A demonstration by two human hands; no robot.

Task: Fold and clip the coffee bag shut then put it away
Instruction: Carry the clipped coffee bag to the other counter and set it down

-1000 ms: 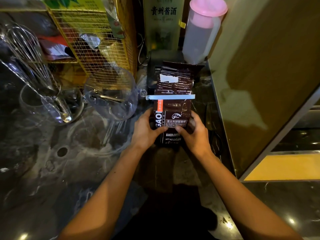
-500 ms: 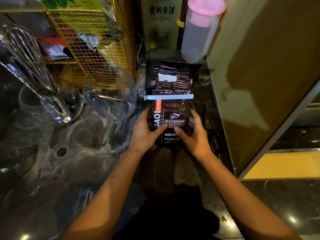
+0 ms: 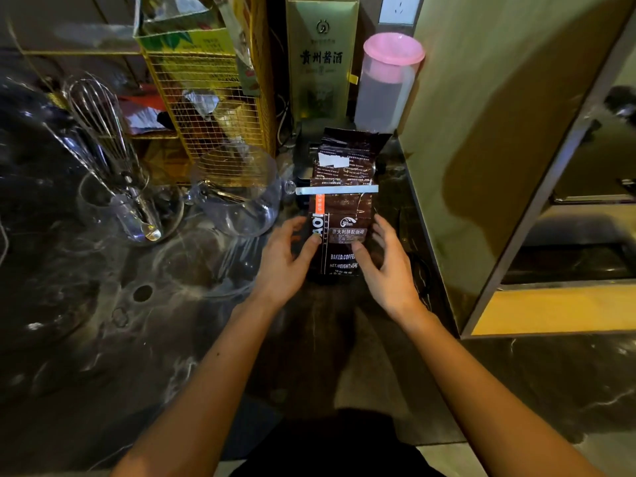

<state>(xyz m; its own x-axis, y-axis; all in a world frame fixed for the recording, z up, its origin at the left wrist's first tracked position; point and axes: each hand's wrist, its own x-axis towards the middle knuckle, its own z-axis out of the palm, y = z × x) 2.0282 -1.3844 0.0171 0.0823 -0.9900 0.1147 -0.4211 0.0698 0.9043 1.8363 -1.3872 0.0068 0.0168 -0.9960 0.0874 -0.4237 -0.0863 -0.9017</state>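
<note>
A dark brown coffee bag (image 3: 344,208) stands upright on the dark marble counter (image 3: 103,339), close to the cabinet side on the right. Its top is folded over toward me, and a pale blue clip bar (image 3: 337,190) is clamped straight across the fold. My left hand (image 3: 285,266) is at the bag's lower left with fingers spread, only the thumb tip resting on the front. My right hand (image 3: 389,270) flanks the lower right, fingers loose alongside the bag and thumb touching the label.
A clear glass pitcher (image 3: 237,197) sits just left of the bag. Further left a whisk (image 3: 103,132) leans in a glass bowl (image 3: 130,208). Behind are a yellow wire basket (image 3: 213,115), a green boxed bottle (image 3: 321,60), a pink-lidded jug (image 3: 385,84) and a black device (image 3: 303,146). A cabinet panel (image 3: 481,132) walls the right.
Both hands have loosened from a firm hold round the bag's lower part; the fingers have opened and drawn slightly outward. The bag stays upright in the same spot.
</note>
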